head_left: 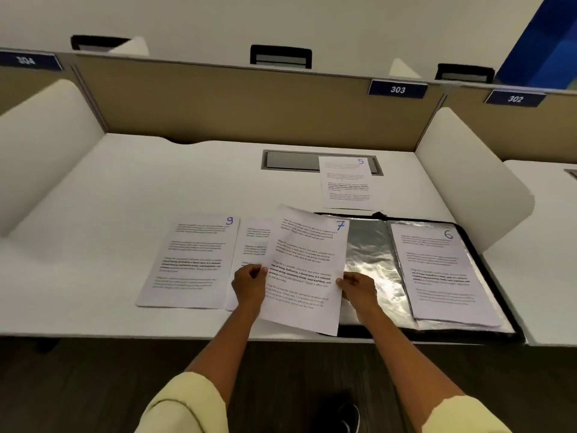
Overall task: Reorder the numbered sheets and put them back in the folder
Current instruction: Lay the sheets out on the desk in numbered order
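I've got both hands, left [249, 284] and right [359, 287], pinching the white printed sheet marked 7 [307, 270] above the open black plastic-sleeved folder [371, 264] on the white surface [125, 189].

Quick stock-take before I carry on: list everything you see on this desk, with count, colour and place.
Sheet 7: one, white, held above the desk, overlapping the folder's left edge.
Sheet 9: one, white, flat on the left.
Unnumbered-looking sheet: one, white, partly hidden behind sheet 7.
Sheet 6: one, white, on folder's right page.
Sheet 5: one, white, behind the folder.
Folder: one, black, open, shiny sleeves.
Desk: one, white.
Left hand: grips sheet 7's left edge.
Right hand: grips its right edge.
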Motion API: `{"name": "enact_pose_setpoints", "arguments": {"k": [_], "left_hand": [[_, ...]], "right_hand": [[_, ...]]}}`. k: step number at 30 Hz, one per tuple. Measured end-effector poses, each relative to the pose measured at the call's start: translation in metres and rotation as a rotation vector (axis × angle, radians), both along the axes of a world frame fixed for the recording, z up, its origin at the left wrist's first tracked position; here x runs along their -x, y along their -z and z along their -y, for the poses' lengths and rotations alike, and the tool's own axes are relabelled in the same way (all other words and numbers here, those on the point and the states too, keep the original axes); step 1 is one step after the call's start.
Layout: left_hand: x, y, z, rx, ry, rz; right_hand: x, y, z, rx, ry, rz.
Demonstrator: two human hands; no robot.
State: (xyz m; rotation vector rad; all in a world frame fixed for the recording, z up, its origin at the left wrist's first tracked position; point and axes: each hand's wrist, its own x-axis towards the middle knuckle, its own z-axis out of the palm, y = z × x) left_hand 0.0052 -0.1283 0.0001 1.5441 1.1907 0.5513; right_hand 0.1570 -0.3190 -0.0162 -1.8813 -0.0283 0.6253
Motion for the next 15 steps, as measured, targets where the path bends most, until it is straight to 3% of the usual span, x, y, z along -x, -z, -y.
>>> {"name": "enact_pose_setpoints", "arguments": {"k": [15], "left_hand": [[0.131, 0.003, -0.113, -0.019, -0.192, 0.027]], "right_hand": [[0.094, -0.009, -0.146, -0.008, -0.212, -0.003]]}}
